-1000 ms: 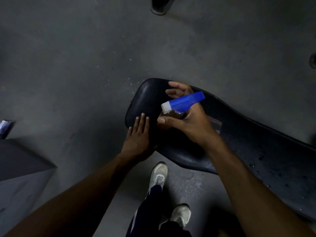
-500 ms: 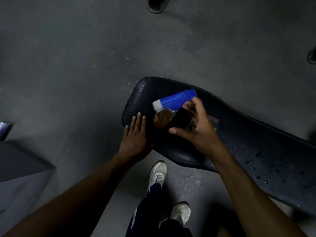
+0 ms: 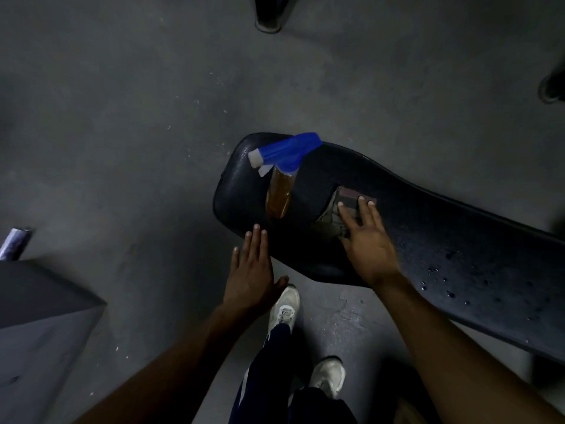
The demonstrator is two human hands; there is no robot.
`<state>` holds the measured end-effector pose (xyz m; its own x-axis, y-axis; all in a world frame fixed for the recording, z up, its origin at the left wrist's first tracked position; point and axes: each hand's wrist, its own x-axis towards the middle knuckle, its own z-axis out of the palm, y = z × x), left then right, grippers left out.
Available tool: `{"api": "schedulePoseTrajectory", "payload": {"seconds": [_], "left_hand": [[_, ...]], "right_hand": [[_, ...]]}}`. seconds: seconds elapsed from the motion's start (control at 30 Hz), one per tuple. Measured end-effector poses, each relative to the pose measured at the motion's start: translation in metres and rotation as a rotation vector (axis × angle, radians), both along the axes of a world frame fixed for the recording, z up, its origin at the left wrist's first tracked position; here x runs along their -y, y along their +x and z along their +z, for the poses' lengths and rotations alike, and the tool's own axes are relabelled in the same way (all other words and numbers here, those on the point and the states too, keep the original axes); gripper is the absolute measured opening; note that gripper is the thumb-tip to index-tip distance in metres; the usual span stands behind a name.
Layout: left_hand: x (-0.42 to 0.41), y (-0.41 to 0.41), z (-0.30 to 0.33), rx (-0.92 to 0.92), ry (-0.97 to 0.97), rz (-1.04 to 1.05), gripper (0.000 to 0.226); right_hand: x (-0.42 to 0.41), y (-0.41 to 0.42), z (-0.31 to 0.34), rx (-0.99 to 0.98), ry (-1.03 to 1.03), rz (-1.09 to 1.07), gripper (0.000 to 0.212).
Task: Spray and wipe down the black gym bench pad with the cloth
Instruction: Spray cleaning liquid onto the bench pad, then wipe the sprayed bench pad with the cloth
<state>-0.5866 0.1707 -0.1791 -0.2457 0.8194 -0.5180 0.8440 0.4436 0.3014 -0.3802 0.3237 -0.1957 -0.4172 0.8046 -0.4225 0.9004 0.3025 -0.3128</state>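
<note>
The black bench pad (image 3: pixel 443 249) runs from the centre to the lower right, with droplets on its right part. A spray bottle (image 3: pixel 279 175) with a blue head and brownish liquid stands on the pad's near end, with no hand on it. A dull folded cloth (image 3: pixel 339 209) lies on the pad. My right hand (image 3: pixel 363 240) rests on the cloth with straight fingers. My left hand (image 3: pixel 253 270) is flat at the pad's front edge, fingertips touching it.
Grey concrete floor all around. A grey box (image 3: pixel 39 325) stands at the lower left with a shiny roll (image 3: pixel 15 243) beside it. Dark equipment feet (image 3: pixel 269 16) sit at the top and the right edge. My white shoes (image 3: pixel 286 307) are below the pad.
My right hand set the spray bottle down on the pad's end, let go and moved right onto the cloth. My left hand slid back toward the pad's edge.
</note>
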Motion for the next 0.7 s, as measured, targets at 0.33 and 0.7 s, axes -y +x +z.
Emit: {"api": "schedulePoseTrajectory", "payload": {"seconds": [0.33, 0.7], "left_hand": [[0.005, 0.080, 0.017, 0.013, -0.055, -0.160, 0.102], [-0.051, 0.239, 0.050, 0.022, 0.001, -0.459, 0.103]], "right_hand": [[0.058, 0.072, 0.026, -0.350, -0.015, -0.248, 0.051], [0.101, 0.247, 0.076, -0.590, 0.098, -0.784, 0.033]]}}
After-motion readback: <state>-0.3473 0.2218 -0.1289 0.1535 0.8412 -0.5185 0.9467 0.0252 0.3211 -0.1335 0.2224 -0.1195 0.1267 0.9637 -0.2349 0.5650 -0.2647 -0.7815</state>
